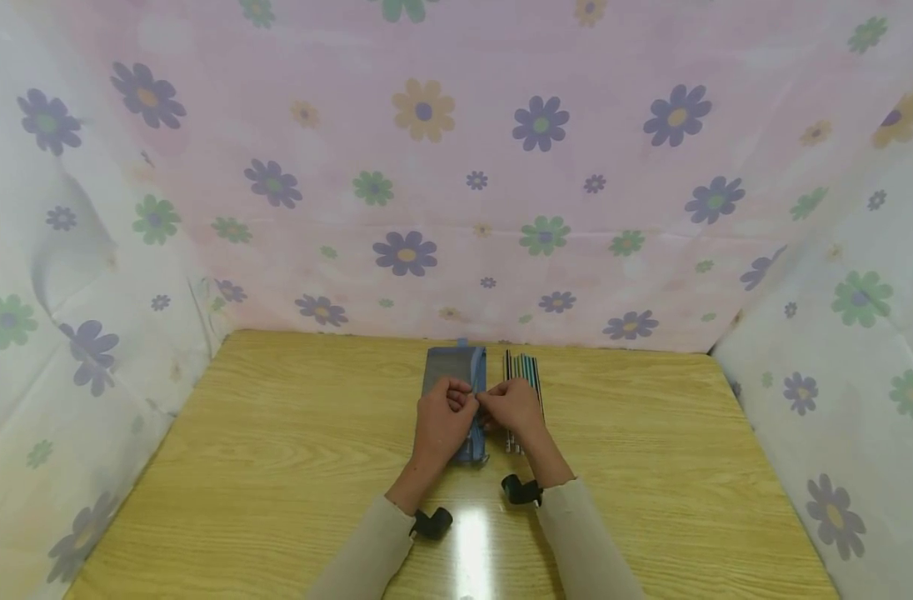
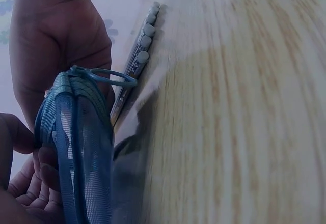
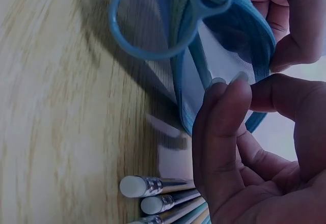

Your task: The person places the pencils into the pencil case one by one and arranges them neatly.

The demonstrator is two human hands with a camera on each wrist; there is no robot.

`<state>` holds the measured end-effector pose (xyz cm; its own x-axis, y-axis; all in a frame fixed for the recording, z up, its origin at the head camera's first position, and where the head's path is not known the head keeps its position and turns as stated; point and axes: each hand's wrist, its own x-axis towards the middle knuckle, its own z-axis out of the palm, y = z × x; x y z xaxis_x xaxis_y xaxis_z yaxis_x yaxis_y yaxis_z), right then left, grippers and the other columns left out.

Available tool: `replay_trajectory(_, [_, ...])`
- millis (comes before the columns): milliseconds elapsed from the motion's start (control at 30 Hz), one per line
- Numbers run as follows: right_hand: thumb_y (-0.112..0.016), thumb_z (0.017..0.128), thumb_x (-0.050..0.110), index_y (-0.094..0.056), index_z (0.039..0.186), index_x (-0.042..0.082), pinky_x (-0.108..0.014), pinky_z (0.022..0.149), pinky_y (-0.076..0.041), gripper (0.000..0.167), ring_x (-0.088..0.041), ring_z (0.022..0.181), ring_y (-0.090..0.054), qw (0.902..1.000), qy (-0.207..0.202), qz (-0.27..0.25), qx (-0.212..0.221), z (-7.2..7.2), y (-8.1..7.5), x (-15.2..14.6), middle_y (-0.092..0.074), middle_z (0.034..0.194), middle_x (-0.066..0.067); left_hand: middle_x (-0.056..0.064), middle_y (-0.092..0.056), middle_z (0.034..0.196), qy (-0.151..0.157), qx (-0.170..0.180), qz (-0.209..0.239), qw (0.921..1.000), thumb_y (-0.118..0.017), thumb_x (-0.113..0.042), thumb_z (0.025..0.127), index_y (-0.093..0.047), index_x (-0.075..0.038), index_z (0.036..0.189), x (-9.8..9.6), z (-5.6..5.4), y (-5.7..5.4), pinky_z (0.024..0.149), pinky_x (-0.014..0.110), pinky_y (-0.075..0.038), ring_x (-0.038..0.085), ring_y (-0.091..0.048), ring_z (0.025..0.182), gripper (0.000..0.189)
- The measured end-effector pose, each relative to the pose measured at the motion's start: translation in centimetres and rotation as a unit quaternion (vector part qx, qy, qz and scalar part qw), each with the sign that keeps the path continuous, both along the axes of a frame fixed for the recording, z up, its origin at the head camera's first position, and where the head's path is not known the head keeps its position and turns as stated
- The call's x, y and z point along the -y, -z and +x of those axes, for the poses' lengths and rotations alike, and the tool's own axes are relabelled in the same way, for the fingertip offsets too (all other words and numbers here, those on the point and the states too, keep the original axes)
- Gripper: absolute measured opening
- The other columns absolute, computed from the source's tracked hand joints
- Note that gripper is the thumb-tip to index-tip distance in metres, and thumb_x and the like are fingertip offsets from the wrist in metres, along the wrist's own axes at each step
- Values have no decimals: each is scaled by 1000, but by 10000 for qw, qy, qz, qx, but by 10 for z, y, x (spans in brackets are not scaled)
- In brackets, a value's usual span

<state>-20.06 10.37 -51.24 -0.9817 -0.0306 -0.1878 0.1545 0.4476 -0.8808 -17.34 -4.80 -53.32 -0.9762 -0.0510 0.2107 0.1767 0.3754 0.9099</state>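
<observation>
A blue rectangular pouch of mesh with a zip (image 1: 451, 363) lies on the yellow wood-grain tabletop (image 1: 276, 433), directly in front of the person. Its long axis runs away from the body, and its zipped side is the right long side. In the right wrist view the mouth of this pouch (image 3: 266, 33) gapes between the hands, and a light blue plastic ring (image 3: 114, 23) hangs at its zip.

To the right of the pouch, near but apart from it, there is a row of slender pencils, black, teal and wood-coloured (image 1: 529, 371). They lie almost parallel to the pouch, and their white round erasers (image 3: 133, 186) point toward the person.

The relation which matters most, in my judgement, is this one: the mouth is on the same side as the pencils, and the right hand (image 1: 512, 404) is between them. It partly covers the pencils in the head view, so it is the nearer hand to them. The left hand (image 1: 443, 421) is over the pouch itself and pinches the edge of its mouth.

The right hand has its fingertips gathered close together at the mouth; whether they pinch the edge or some thin thing there, I cannot tell. Any pencil to be carried in would, I think, need only a short sideways path, with little turning.
</observation>
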Motion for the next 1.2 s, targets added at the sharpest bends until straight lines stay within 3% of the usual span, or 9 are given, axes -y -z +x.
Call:
replay_trajectory(333, [-74,95,15,-82,94,-3,-39,61,-64,19,-29,64,-75,9998,43,-72,-162,2,-3,-3,-77,78,-13,2,-71,86,-31,-159,35,9999,-71,-8,97,-71,-8,106,0,-1,0,66,27,-58,11,-67,72,9])
replay_trajectory(667, [-72,94,15,-77,96,3,-33,57,-55,13,-22,63,-67,9986,-1,348,-396,5,-6,-15,-72,79,-7,4,-71,84,-61,-273,159,9995,-70,-5,94,-71,-6,104,1,-2,-3,64,26,-58,11,-67,70,10])
replay_trajectory(800, [-71,93,17,-77,98,5,-33,61,-54,14,-18,67,-64,9974,32,538,-469,6,-7,-22,-72,82,-6,3,-71,85,-37,-253,180,9995,-71,-6,95,-70,-6,105,1,-1,-2,64,25,-59,11,-68,71,10])
replay_trajectory(1200, [-72,95,17,-78,98,3,-42,71,-60,15,-26,81,-70,9928,279,898,-742,7,-7,-44,-74,92,-12,3,-71,87,-32,-260,243,9994,-70,-7,94,-70,-7,105,1,-1,-2,66,26,-58,11,-68,72,11])
